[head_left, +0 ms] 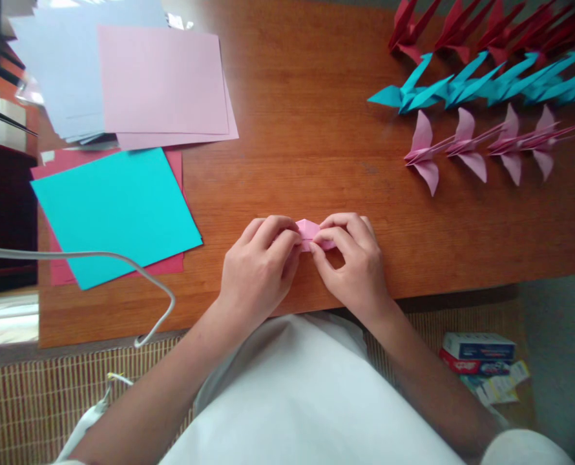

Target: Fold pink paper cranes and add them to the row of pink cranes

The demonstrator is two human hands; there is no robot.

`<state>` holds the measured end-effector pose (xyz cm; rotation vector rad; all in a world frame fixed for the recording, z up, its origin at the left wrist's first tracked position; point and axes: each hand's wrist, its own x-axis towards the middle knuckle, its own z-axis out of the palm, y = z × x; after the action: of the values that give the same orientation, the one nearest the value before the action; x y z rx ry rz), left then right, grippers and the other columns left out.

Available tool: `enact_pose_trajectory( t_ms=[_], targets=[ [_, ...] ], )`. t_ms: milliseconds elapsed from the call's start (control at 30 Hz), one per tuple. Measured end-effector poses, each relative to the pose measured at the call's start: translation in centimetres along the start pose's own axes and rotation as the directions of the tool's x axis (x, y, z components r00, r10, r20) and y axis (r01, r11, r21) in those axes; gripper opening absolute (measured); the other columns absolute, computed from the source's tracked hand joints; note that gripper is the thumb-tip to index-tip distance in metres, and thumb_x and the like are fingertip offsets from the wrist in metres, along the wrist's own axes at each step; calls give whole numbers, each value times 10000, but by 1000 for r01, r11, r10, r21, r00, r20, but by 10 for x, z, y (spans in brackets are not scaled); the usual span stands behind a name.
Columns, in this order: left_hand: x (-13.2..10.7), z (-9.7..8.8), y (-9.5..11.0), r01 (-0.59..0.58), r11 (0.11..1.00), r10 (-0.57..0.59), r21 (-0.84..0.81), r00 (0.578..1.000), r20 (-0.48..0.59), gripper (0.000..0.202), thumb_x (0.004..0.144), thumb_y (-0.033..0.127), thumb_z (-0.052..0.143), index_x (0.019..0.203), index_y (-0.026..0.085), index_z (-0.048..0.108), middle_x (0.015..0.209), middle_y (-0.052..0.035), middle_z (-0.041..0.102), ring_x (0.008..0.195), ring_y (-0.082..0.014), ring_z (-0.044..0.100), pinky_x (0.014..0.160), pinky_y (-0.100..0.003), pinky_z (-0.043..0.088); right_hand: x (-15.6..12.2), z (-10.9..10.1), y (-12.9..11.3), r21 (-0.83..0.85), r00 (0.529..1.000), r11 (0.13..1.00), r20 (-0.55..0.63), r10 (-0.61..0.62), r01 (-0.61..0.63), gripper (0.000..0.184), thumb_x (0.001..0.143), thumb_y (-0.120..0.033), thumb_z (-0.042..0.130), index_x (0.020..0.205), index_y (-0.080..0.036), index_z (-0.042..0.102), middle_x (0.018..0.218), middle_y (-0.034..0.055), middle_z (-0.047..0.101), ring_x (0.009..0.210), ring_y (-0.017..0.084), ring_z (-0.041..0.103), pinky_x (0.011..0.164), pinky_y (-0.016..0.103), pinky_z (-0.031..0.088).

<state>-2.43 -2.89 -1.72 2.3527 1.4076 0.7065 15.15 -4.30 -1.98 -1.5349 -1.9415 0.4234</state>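
A small folded piece of pink origami paper (307, 228) is between my hands, close to the table's front edge. My left hand (263, 265) pinches its left end, thumb and fingers closed on it. On the other side, my right hand (353, 258) grips the right end between thumb and fingertips. A peaked flap and a crosswise fold line show in the middle of the paper. Both ends are covered by my fingers.
Pink sheets (164, 81) lie over pale blue ones at the back left, with turquoise paper (115, 213) in front. Rows of red, turquoise (428, 93) and pink paper cranes (423, 153) stand at right. A white cable (123, 257) crosses the left side. Boxes (479, 349) sit below the table.
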Motion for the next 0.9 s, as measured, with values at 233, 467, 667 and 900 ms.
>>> enact_pose_trajectory(
  t_ms=[233, 467, 667, 900],
  targets=[
    [0, 0, 0, -4, 1000, 4, 13, 1000, 0, 138, 991, 202, 540, 929, 206, 663, 1091, -76, 710, 965, -215, 619, 832, -357, 540, 0, 1, 0, -10, 1000, 1000, 7, 2, -2, 122, 890, -119, 637, 847, -232, 624, 1024, 82, 640, 952, 248, 588, 860, 420, 522],
    [0, 0, 0, -30, 998, 30, 58, 1000, 1, 147, 994, 200, 533, 944, 197, 671, 1098, -87, 704, 959, -222, 605, 831, -356, 539, 0, 1, 0, -8, 1000, 1000, -2, -7, 7, 104, 899, -128, 637, 860, -224, 633, 1018, 89, 641, 958, 248, 590, 873, 420, 522],
    [-1, 1, 1, -39, 996, 39, 82, 999, -3, 162, 993, 188, 516, 954, 203, 673, 1106, -90, 702, 964, -227, 593, 827, -358, 535, -1, 1, -1, -9, 1000, 1000, -5, -15, 15, 108, 905, -126, 615, 888, -228, 646, 1021, 89, 641, 964, 249, 582, 880, 425, 523],
    [0, 1, -1, -20, 1000, 20, 4, 1000, -7, 121, 967, 165, 553, 957, 197, 669, 1085, -84, 699, 958, -216, 615, 839, -355, 534, -2, 1, 1, -24, 999, 999, -11, -31, 31, 138, 879, -87, 610, 888, -220, 647, 1025, 93, 637, 965, 251, 587, 882, 418, 522]
  ],
)
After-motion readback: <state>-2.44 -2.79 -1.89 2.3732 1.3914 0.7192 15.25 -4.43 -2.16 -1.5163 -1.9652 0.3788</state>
